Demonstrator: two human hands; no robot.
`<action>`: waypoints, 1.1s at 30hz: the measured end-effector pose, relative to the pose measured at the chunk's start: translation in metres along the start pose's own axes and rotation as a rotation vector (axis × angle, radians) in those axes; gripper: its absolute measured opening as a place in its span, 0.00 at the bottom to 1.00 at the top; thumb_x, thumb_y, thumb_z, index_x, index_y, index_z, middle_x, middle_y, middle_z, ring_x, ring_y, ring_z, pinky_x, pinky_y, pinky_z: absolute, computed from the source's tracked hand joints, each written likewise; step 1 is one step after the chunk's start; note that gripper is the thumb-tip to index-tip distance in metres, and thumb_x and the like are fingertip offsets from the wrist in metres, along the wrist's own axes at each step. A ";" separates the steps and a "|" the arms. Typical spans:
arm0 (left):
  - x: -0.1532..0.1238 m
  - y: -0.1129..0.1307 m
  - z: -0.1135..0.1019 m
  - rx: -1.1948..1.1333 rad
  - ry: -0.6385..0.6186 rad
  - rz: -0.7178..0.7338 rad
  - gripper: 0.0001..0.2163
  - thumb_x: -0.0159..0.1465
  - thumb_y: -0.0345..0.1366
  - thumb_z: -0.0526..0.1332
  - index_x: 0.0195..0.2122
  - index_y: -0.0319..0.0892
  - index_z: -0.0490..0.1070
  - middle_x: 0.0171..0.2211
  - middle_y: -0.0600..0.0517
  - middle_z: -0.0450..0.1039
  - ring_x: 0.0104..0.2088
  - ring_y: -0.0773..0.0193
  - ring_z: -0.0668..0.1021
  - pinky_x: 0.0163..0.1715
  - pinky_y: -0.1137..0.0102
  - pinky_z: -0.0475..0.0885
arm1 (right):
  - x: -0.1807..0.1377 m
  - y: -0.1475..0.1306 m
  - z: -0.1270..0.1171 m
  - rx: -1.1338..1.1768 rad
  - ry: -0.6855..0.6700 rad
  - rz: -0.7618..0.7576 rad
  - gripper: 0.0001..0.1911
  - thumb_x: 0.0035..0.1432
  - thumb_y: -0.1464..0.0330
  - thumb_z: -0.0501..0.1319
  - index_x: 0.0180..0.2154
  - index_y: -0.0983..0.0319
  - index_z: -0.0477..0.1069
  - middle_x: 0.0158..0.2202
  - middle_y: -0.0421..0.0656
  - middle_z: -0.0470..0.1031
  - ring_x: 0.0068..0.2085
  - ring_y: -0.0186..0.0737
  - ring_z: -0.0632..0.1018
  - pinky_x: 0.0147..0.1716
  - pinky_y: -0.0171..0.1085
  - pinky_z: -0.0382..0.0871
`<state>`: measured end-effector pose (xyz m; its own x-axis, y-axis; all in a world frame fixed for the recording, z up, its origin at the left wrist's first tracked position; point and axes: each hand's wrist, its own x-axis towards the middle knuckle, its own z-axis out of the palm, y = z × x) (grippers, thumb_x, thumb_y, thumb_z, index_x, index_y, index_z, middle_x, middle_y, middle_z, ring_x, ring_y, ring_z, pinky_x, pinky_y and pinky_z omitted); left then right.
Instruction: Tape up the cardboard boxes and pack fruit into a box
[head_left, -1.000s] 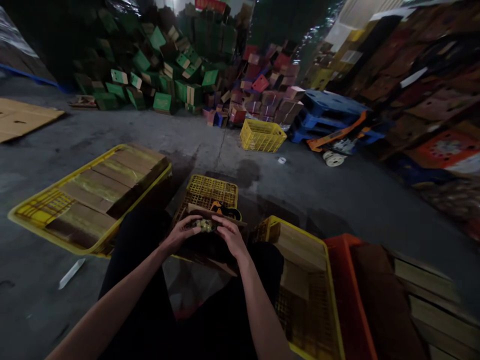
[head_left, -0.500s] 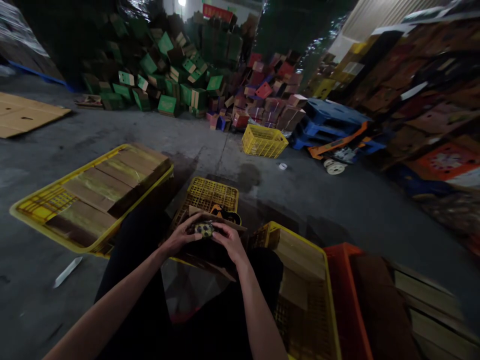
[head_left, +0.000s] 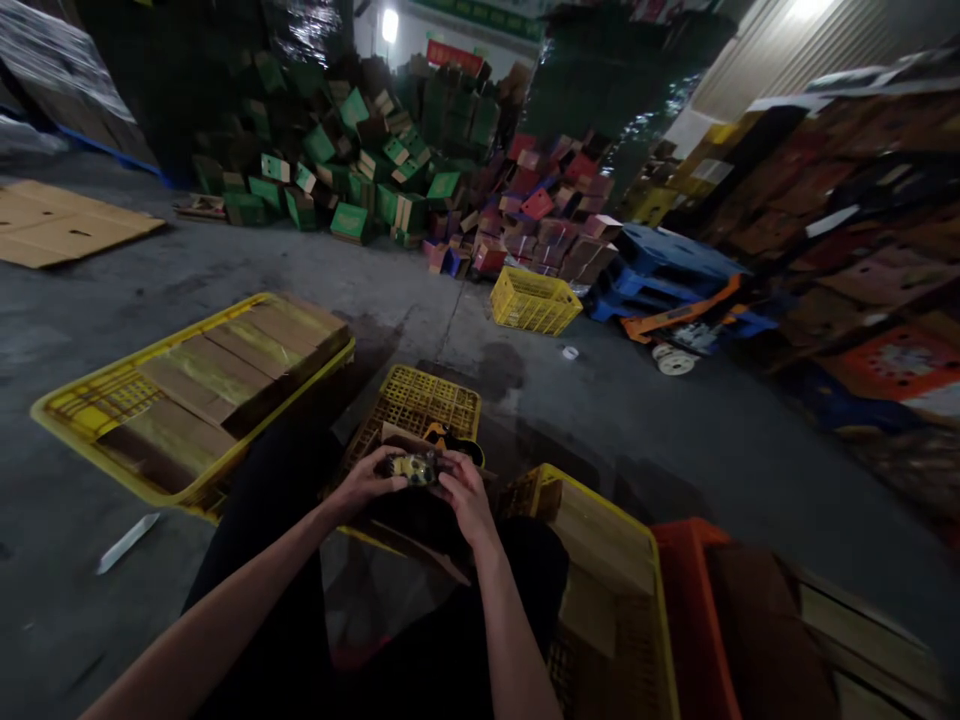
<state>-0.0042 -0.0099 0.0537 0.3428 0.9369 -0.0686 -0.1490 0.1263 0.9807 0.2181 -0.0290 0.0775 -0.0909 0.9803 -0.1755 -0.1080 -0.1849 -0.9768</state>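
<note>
Between both hands is a small shiny packet (head_left: 414,469), yellow-green with dark spots; its exact kind is too small to tell. My left hand (head_left: 369,482) grips its left end, thumb along the near side. The fingers of my right hand (head_left: 463,490) close on its right end. Below the hands, an open cardboard box (head_left: 409,540) sits between my knees, its inside dark. Just beyond it lies an orange-and-black tool (head_left: 456,440), partly hidden, on an upturned yellow crate (head_left: 431,395).
At left stands a yellow crate (head_left: 193,492) holding cardboard boxes (head_left: 206,375). Another yellow crate (head_left: 661,600) and an orange crate (head_left: 694,600) flank my right knee. Farther off are a yellow crate (head_left: 536,300), a pallet jack (head_left: 682,320), blue pallets (head_left: 675,255) and heaped green boxes (head_left: 349,222).
The packet has turned and tilted a little between my fingers, and my right hand has shifted slightly. The view has tipped upward a bit, so the surroundings sit lower.
</note>
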 end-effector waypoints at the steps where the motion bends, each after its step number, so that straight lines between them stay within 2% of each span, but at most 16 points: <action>1: 0.000 0.001 0.000 -0.010 -0.011 0.007 0.26 0.53 0.44 0.73 0.51 0.42 0.72 0.45 0.48 0.77 0.42 0.56 0.78 0.43 0.66 0.71 | -0.001 -0.001 0.001 0.014 -0.014 0.007 0.27 0.54 0.59 0.66 0.56 0.52 0.68 0.54 0.43 0.74 0.55 0.49 0.75 0.48 0.47 0.75; 3: -0.001 0.001 0.001 -0.041 -0.057 -0.003 0.27 0.53 0.43 0.73 0.51 0.42 0.71 0.43 0.49 0.76 0.40 0.58 0.78 0.41 0.67 0.71 | -0.002 -0.004 0.002 -0.009 -0.063 0.027 0.31 0.55 0.56 0.67 0.59 0.51 0.66 0.58 0.44 0.72 0.57 0.50 0.74 0.50 0.47 0.75; 6: -0.004 0.001 0.001 -0.033 -0.116 -0.023 0.26 0.53 0.42 0.73 0.52 0.43 0.70 0.41 0.51 0.76 0.39 0.59 0.78 0.41 0.68 0.70 | -0.003 -0.005 0.004 -0.100 -0.100 0.058 0.27 0.53 0.54 0.68 0.53 0.54 0.74 0.55 0.45 0.75 0.55 0.53 0.76 0.50 0.48 0.75; 11: -0.004 0.002 0.003 0.083 -0.127 0.063 0.28 0.53 0.42 0.73 0.55 0.45 0.71 0.51 0.47 0.75 0.50 0.51 0.75 0.51 0.63 0.69 | -0.003 -0.002 0.007 -0.192 -0.055 0.008 0.22 0.53 0.53 0.68 0.47 0.55 0.78 0.49 0.44 0.80 0.52 0.53 0.78 0.50 0.49 0.75; 14: -0.001 -0.003 0.002 0.129 -0.100 0.052 0.26 0.52 0.43 0.73 0.52 0.43 0.74 0.48 0.46 0.76 0.49 0.50 0.76 0.50 0.61 0.69 | -0.002 0.002 0.006 -0.176 -0.048 0.030 0.24 0.54 0.52 0.67 0.49 0.55 0.77 0.50 0.45 0.79 0.51 0.52 0.78 0.49 0.49 0.76; 19: 0.001 -0.008 -0.003 0.069 0.037 -0.016 0.23 0.57 0.48 0.69 0.50 0.40 0.73 0.43 0.46 0.77 0.44 0.52 0.78 0.45 0.63 0.72 | 0.004 0.006 -0.002 -0.121 0.050 -0.048 0.25 0.63 0.51 0.58 0.55 0.57 0.72 0.57 0.46 0.75 0.56 0.50 0.75 0.51 0.48 0.75; 22: 0.000 -0.004 -0.006 0.044 0.122 0.016 0.26 0.62 0.48 0.64 0.58 0.41 0.66 0.49 0.45 0.75 0.49 0.53 0.76 0.48 0.63 0.71 | 0.009 0.010 -0.004 -0.404 0.061 -0.141 0.18 0.64 0.58 0.59 0.51 0.58 0.75 0.53 0.46 0.77 0.55 0.48 0.76 0.56 0.48 0.69; 25: -0.002 0.002 -0.007 0.130 0.144 0.111 0.32 0.63 0.44 0.64 0.67 0.46 0.56 0.58 0.44 0.68 0.56 0.53 0.72 0.57 0.62 0.65 | 0.011 0.020 0.004 -0.808 -0.059 -0.252 0.14 0.62 0.70 0.58 0.47 0.59 0.77 0.52 0.47 0.77 0.55 0.46 0.75 0.59 0.45 0.63; 28: -0.002 0.001 -0.007 0.360 0.132 0.190 0.29 0.64 0.40 0.63 0.66 0.48 0.60 0.58 0.46 0.67 0.58 0.54 0.70 0.62 0.62 0.59 | 0.009 0.033 0.014 -1.150 -0.162 -0.261 0.17 0.61 0.74 0.57 0.49 0.58 0.77 0.55 0.48 0.74 0.58 0.48 0.71 0.58 0.46 0.61; 30: 0.000 -0.005 -0.007 0.522 0.150 0.197 0.24 0.65 0.38 0.59 0.63 0.47 0.66 0.54 0.46 0.68 0.55 0.54 0.71 0.61 0.62 0.60 | 0.009 0.040 0.019 -1.328 -0.153 -0.213 0.17 0.63 0.74 0.56 0.49 0.56 0.76 0.55 0.49 0.74 0.58 0.51 0.70 0.57 0.48 0.61; 33: 0.003 -0.019 -0.008 0.728 0.182 0.146 0.19 0.65 0.34 0.57 0.57 0.44 0.71 0.50 0.44 0.66 0.51 0.53 0.72 0.58 0.60 0.64 | 0.012 0.047 0.021 -1.445 -0.108 -0.130 0.18 0.64 0.76 0.52 0.42 0.57 0.79 0.49 0.50 0.77 0.55 0.52 0.71 0.56 0.48 0.59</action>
<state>-0.0082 -0.0068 0.0335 0.1989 0.9745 0.1038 0.4892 -0.1905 0.8511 0.1911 -0.0272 0.0315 -0.2383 0.9622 -0.1318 0.9438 0.1974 -0.2651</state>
